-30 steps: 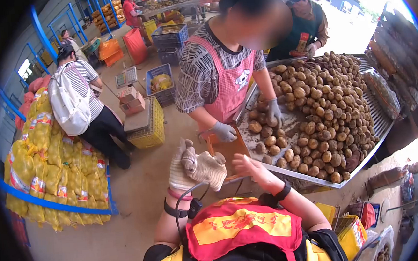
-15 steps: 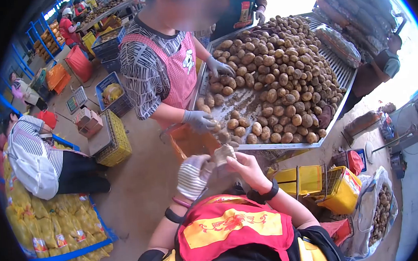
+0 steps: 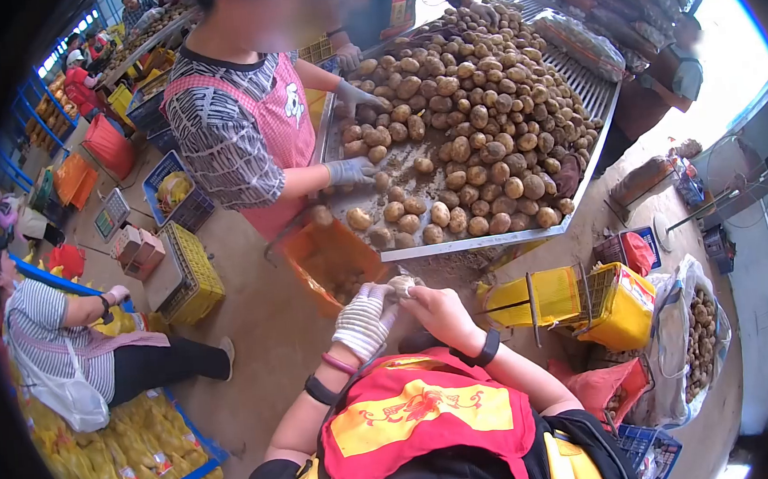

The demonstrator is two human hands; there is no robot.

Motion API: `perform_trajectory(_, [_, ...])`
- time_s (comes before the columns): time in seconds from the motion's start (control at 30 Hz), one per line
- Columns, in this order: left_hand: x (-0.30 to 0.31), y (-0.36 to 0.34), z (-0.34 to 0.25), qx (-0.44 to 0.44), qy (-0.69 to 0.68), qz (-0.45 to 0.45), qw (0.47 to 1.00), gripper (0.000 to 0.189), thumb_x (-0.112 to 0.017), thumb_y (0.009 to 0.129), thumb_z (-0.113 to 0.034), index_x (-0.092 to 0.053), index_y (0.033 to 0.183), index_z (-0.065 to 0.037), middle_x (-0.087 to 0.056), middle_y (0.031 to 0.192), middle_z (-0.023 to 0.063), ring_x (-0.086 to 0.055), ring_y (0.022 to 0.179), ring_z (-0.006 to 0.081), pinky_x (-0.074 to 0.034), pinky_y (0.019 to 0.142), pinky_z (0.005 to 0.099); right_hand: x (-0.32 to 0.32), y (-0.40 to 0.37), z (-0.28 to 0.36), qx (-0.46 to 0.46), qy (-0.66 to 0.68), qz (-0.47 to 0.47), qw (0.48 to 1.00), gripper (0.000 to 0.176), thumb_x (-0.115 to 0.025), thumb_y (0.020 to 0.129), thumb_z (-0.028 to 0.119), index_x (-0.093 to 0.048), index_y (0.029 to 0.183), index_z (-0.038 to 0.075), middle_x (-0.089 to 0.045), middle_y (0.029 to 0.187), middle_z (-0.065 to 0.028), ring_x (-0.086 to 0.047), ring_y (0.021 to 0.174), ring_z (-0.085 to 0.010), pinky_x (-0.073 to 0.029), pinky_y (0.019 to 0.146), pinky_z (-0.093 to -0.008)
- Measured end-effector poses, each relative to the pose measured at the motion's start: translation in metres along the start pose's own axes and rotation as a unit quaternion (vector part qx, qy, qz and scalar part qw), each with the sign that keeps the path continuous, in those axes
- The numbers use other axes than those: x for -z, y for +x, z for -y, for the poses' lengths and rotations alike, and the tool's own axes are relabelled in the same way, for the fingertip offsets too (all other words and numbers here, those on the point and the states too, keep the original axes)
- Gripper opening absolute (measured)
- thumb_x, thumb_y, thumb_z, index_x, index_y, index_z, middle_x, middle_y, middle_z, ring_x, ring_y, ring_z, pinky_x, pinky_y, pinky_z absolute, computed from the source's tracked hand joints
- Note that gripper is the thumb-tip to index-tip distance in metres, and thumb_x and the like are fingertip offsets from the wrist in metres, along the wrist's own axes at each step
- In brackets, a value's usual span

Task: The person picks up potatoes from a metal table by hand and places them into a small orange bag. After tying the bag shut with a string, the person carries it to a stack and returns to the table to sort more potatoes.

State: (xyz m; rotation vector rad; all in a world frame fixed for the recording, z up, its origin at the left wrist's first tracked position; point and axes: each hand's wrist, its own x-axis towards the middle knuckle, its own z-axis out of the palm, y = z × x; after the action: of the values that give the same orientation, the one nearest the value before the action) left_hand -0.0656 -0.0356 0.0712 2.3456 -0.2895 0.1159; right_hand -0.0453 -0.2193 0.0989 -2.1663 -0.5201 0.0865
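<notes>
Gloved left hand [image 3: 365,323] & bare right hand [image 3: 440,314] are both clamping on a loose white knit cotton glove [image 3: 402,284], held nr orange plastic crate [image 3: 310,261] — probably best keeping cuff stretched wide.

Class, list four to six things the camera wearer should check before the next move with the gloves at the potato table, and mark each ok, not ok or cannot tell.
1. The left hand is covered by a white knit glove: ok.
2. The right hand is covered: not ok, it is bare.
3. The second white knit glove is held between both hands: ok.
4. The metal sorting table carries brown potatoes: ok.
5. The near end of the table is free of others: not ok, a co-worker's grey-gloved hand rests there.
6. The orange plastic crate has room: cannot tell.
</notes>
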Motion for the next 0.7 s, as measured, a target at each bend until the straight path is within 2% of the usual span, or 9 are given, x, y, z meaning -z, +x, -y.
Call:
perform_trajectory(0.17, [-0.003, 0.001, -0.011, -0.003, 0.077, 0.074, 0.994, 0.024, -0.058, 0.090, -0.030, -0.059, 0.101, -0.008, -0.063, 0.096, 0.0155, -0.064, 0.086, 0.0350, -0.051, 0.072, 0.0468, 0.015, -0.006, 0.001, -0.027, -0.022, 0.030, 0.999, 0.022, -0.065, 0.086, 0.024, -0.063, 0.083, 0.002, -0.062, 0.071, -0.0216, -0.062, 0.070, -0.0402, -0.049, 0.061, -0.0466])
perform_trajectory(0.23, [-0.003, -0.001, -0.013, 0.062, 0.082, 0.020, 0.994, 0.023, -0.057, 0.093, -0.029, -0.059, 0.098, -0.007, -0.064, 0.090, 0.0153, -0.064, 0.078, 0.0360, -0.051, 0.068, 0.0471, 0.016, -0.006, -0.006, -0.021, -0.060, 0.032, 0.997, 0.023, -0.065, 0.085, 0.025, -0.064, 0.079, 0.003, -0.062, 0.069, -0.0204, -0.064, 0.068, -0.0379, -0.051, 0.061, -0.0464])
perform_trajectory(0.3, [-0.011, -0.001, -0.013, 0.025, 0.075, -0.023, 0.997, 0.021, -0.058, 0.094, -0.027, -0.059, 0.097, -0.006, -0.066, 0.087, 0.0156, -0.065, 0.075, 0.0372, -0.051, 0.067, 0.0459, 0.010, -0.002, -0.014, -0.045, -0.190, 0.038, 0.980, 0.023, -0.063, 0.083, 0.027, -0.065, 0.077, 0.005, -0.063, 0.068, -0.0197, -0.065, 0.068, -0.0371, -0.051, 0.063, -0.0469])
perform_trajectory(0.4, [-0.034, 0.003, -0.025, -0.025, -0.215, -0.110, 0.970, 0.015, -0.062, 0.094, -0.017, -0.057, 0.098, -0.004, -0.064, 0.084, 0.0138, -0.063, 0.072, 0.0300, -0.052, 0.068, 0.0375, -0.006, 0.007, -0.030, -0.102, -0.164, 0.082, 0.978, 0.020, -0.066, 0.079, 0.025, -0.069, 0.079, 0.005, -0.065, 0.071, -0.0204, -0.065, 0.069, -0.0385, -0.052, 0.067, -0.0478])
perform_trajectory(0.43, [-0.041, 0.004, -0.024, 0.023, -0.303, -0.053, 0.951, 0.010, -0.064, 0.091, -0.012, -0.060, 0.096, -0.004, -0.067, 0.092, 0.0162, -0.065, 0.082, 0.0364, -0.051, 0.070, 0.0444, -0.010, 0.011, -0.038, -0.150, -0.144, 0.116, 0.971, 0.020, -0.067, 0.078, 0.024, -0.071, 0.082, 0.005, -0.066, 0.073, -0.0211, -0.065, 0.070, -0.0390, -0.052, 0.067, -0.0474])
perform_trajectory(0.5, [-0.027, -0.001, -0.030, -0.083, -0.153, -0.029, 0.984, 0.012, -0.064, 0.089, -0.014, -0.059, 0.092, -0.004, -0.066, 0.088, 0.0155, -0.064, 0.081, 0.0350, -0.050, 0.071, 0.0447, -0.012, 0.013, -0.071, -0.217, 0.058, 0.140, 0.964, 0.023, -0.072, 0.078, 0.024, -0.073, 0.089, 0.004, -0.067, 0.068, -0.0154, -0.066, 0.061, -0.0284, -0.051, 0.062, -0.0398])
perform_trajectory(0.53, [-0.026, -0.001, -0.026, -0.082, -0.152, -0.029, 0.985, 0.012, -0.064, 0.089, -0.014, -0.059, 0.092, -0.004, -0.066, 0.088, 0.0155, -0.064, 0.081, 0.0350, -0.050, 0.071, 0.0447, -0.009, 0.013, -0.084, -0.274, 0.265, 0.156, 0.911, 0.022, -0.068, 0.083, 0.024, -0.073, 0.091, 0.004, -0.067, 0.067, -0.0098, -0.064, 0.058, -0.0250, -0.050, 0.059, -0.0386])
perform_trajectory(0.6, [-0.026, -0.006, -0.016, -0.181, 0.110, 0.051, 0.976, 0.014, -0.067, 0.085, -0.018, -0.059, 0.089, -0.007, -0.059, 0.076, 0.0128, -0.059, 0.072, 0.0321, -0.049, 0.072, 0.0415, -0.007, 0.008, -0.099, -0.337, 0.543, 0.169, 0.750, 0.027, -0.051, 0.098, 0.025, -0.071, 0.093, 0.008, -0.070, 0.075, 0.0000, -0.067, 0.066, -0.0132, -0.050, 0.057, -0.0306])
perform_trajectory(0.7, [-0.031, -0.006, -0.008, -0.152, 0.076, 0.041, 0.985, 0.015, -0.068, 0.082, -0.020, -0.059, 0.088, -0.008, -0.060, 0.076, 0.0138, -0.059, 0.072, 0.0347, -0.047, 0.070, 0.0462, -0.012, 0.010, -0.055, -0.262, 0.572, 0.026, 0.776, 0.027, -0.047, 0.101, 0.024, -0.064, 0.114, 0.007, -0.070, 0.100, -0.0020, -0.067, 0.087, -0.0124, -0.053, 0.076, -0.0290])
